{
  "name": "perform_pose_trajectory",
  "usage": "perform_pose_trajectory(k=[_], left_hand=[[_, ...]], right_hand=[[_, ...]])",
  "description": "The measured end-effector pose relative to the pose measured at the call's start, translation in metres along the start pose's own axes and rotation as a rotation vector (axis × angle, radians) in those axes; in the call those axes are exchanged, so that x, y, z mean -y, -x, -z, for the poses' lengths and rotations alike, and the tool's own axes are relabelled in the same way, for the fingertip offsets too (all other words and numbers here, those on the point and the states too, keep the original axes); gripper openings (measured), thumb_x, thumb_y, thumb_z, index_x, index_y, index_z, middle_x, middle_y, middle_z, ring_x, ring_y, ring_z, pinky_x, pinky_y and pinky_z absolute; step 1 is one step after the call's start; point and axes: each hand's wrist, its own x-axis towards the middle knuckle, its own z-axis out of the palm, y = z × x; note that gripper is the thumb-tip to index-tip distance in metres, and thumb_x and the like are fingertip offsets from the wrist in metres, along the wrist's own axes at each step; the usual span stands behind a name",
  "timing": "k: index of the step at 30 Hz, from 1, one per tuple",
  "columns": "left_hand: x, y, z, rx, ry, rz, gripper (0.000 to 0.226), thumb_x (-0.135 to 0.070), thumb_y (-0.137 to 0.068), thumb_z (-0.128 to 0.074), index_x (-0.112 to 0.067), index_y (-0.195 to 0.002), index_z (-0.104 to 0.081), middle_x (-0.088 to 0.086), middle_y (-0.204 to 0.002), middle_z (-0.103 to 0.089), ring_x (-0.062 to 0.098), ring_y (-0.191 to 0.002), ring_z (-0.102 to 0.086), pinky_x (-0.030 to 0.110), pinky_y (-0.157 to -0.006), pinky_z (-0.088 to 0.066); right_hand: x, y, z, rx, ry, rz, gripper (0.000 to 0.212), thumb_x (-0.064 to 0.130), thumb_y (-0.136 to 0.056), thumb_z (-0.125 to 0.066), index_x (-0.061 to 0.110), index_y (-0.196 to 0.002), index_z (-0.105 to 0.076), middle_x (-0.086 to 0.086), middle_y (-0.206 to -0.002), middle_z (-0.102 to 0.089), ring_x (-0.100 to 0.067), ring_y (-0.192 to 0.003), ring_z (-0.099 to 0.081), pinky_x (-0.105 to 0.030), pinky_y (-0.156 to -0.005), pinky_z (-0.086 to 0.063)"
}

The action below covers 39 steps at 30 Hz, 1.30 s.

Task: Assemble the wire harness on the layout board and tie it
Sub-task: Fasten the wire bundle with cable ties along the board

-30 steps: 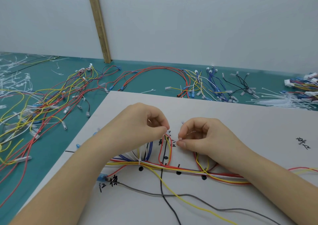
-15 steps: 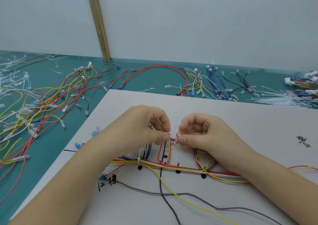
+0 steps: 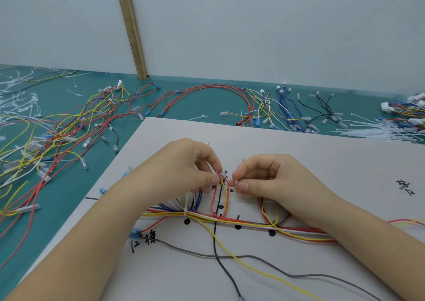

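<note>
A green table against a pale wall, and on it the white layout board [image 3: 299, 153] with black marker dots and labels. Across the board's near half runs the main bundle of wires [image 3: 241, 221], red, yellow and white, and one white cable tie [image 3: 185, 205] already cinches it left of the upright red-and-yellow wire loop [image 3: 220, 197]. At the top of that loop, the left hand [image 3: 184, 171] pinches one end of a small white tie and the right hand [image 3: 269, 176] pinches the other, so a second tie looks to be in progress. Below the bundle a grey, a black and a yellow wire trail loose, untied. Beyond the board's far edge lie spare ties [image 3: 381, 130] and heaps of loose wires [image 3: 57, 135]. Plenty left, I'd judge.
</note>
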Motion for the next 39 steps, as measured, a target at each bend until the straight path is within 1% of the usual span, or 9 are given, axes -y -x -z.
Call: perform_pose_trajectory(k=[4,8,13,17,20,26,33,37,39], left_hand=[[0.006,-0.001,0.005,-0.037,-0.073,0.062,0.017,-0.016,-0.076,-0.07,-0.023,-0.064,-0.06,-0.01,-0.051,-0.062,-0.005,-0.042,-0.052,0.01,-0.047,-0.04],[0.009,-0.001,0.005,-0.053,-0.185,0.118,0.017,-0.022,-0.076,-0.069,-0.027,-0.067,-0.055,-0.011,-0.055,-0.059,-0.009,-0.044,-0.049,0.01,-0.043,-0.033],[0.01,0.0,0.006,-0.06,-0.27,0.152,0.021,-0.024,-0.076,-0.069,-0.027,-0.064,-0.052,-0.012,-0.059,-0.054,-0.003,-0.052,-0.046,0.018,-0.047,-0.029],[0.01,0.0,0.007,-0.043,-0.303,0.167,0.021,-0.025,-0.077,-0.069,-0.027,-0.064,-0.051,-0.012,-0.064,-0.052,-0.001,-0.056,-0.044,0.019,-0.047,-0.029],[0.009,0.0,0.008,-0.03,-0.314,0.17,0.022,-0.025,-0.077,-0.069,-0.027,-0.063,-0.052,-0.012,-0.064,-0.053,0.0,-0.056,-0.046,0.02,-0.048,-0.03],[0.009,0.0,0.009,-0.055,-0.294,0.159,0.022,-0.025,-0.076,-0.07,-0.024,-0.061,-0.053,-0.01,-0.056,-0.056,-0.002,-0.047,-0.048,0.018,-0.046,-0.034],[0.005,0.0,0.005,-0.057,-0.054,0.073,0.019,-0.019,-0.076,-0.071,-0.02,-0.066,-0.054,-0.006,-0.05,-0.065,0.0,-0.04,-0.052,0.012,-0.043,-0.042],[-0.005,0.001,-0.002,-0.053,0.139,-0.037,0.018,-0.025,-0.068,-0.074,-0.02,-0.064,-0.058,-0.007,-0.048,-0.063,0.0,-0.043,-0.053,0.012,-0.045,-0.044],[-0.006,0.001,-0.003,-0.034,0.165,-0.047,0.015,-0.028,-0.063,-0.074,-0.021,-0.063,-0.061,-0.006,-0.05,-0.064,0.002,-0.045,-0.054,0.014,-0.048,-0.046]], right_hand=[[0.001,0.0,-0.002,-0.05,-0.006,-0.042,0.03,-0.007,-0.08,-0.063,0.019,-0.067,-0.073,-0.001,-0.064,-0.07,-0.006,-0.063,-0.065,-0.016,-0.063,-0.055],[0.001,-0.002,-0.002,-0.102,-0.026,-0.102,0.027,-0.007,-0.08,-0.061,0.015,-0.068,-0.072,-0.004,-0.059,-0.069,-0.007,-0.055,-0.065,-0.014,-0.055,-0.052],[0.001,-0.001,-0.003,-0.13,0.055,-0.129,0.023,-0.004,-0.08,-0.063,0.014,-0.069,-0.071,-0.002,-0.056,-0.066,-0.008,-0.051,-0.063,-0.016,-0.053,-0.052],[0.002,0.001,-0.004,-0.157,0.324,-0.083,0.019,0.004,-0.078,-0.065,0.018,-0.065,-0.069,0.003,-0.051,-0.063,-0.006,-0.046,-0.057,-0.016,-0.052,-0.051],[0.005,0.003,-0.005,-0.161,0.543,0.01,0.023,0.011,-0.075,-0.067,0.028,-0.06,-0.066,0.017,-0.049,-0.061,0.003,-0.048,-0.054,-0.008,-0.052,-0.043],[0.008,0.005,-0.004,-0.113,0.631,0.048,0.022,0.011,-0.076,-0.066,0.028,-0.063,-0.066,0.025,-0.045,-0.056,0.008,-0.048,-0.052,-0.004,-0.049,-0.036],[0.007,0.006,-0.001,-0.056,0.558,0.046,0.023,0.008,-0.075,-0.066,0.027,-0.063,-0.067,0.021,-0.05,-0.06,0.004,-0.047,-0.054,-0.003,-0.05,-0.037],[0.003,0.004,-0.002,-0.052,0.276,-0.01,0.024,-0.001,-0.078,-0.064,0.019,-0.066,-0.068,0.0,-0.057,-0.068,-0.008,-0.054,-0.062,-0.017,-0.056,-0.053],[0.003,0.003,-0.002,-0.056,0.167,-0.037,0.025,-0.005,-0.079,-0.063,0.016,-0.067,-0.069,-0.004,-0.059,-0.069,-0.011,-0.055,-0.064,-0.019,-0.057,-0.055]])
